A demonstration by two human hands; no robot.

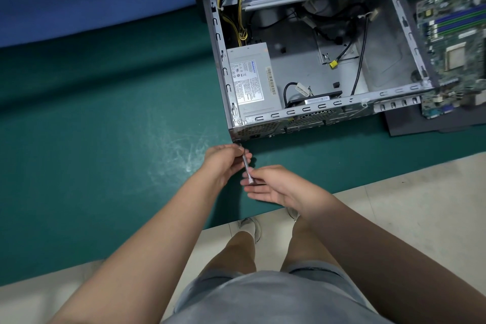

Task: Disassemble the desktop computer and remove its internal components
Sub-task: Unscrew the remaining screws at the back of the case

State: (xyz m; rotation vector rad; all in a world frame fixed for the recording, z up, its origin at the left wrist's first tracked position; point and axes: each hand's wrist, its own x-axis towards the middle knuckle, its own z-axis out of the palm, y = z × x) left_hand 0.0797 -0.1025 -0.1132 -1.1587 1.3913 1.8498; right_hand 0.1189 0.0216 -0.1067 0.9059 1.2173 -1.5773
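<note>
An open computer case (315, 42) is lying on its side in the upper right of the frame, on a bench (92, 113) covered with a green mat. Inside it, a grey power supply (251, 79) with a printed label is sitting in the lower left corner of the case, with yellow and black wires (240, 26) running up from it along the left wall. Loose black cables (355, 42) are trailing across the bare metal floor of the case, one ending in a small yellow plug (333, 63). A green circuit board (455, 47) is lying at the right edge of the frame, partly overlapping the case's right wall and looking blurred. Near the middle of the frame, just below the case's lower left corner, both hands are meeting on a thin screwdriver (247, 166). The left hand (223, 163) is closing its grip round the upper part of the tool, fingers curled near the tip, which is pointing at the case corner. The right hand (273, 184) is pinching the lower end between thumb and forefinger, its other fingers lying loosely straight beneath. At the bottom of the frame the person's legs, grey shorts and shoes are showing above a pale floor (394, 187).
</note>
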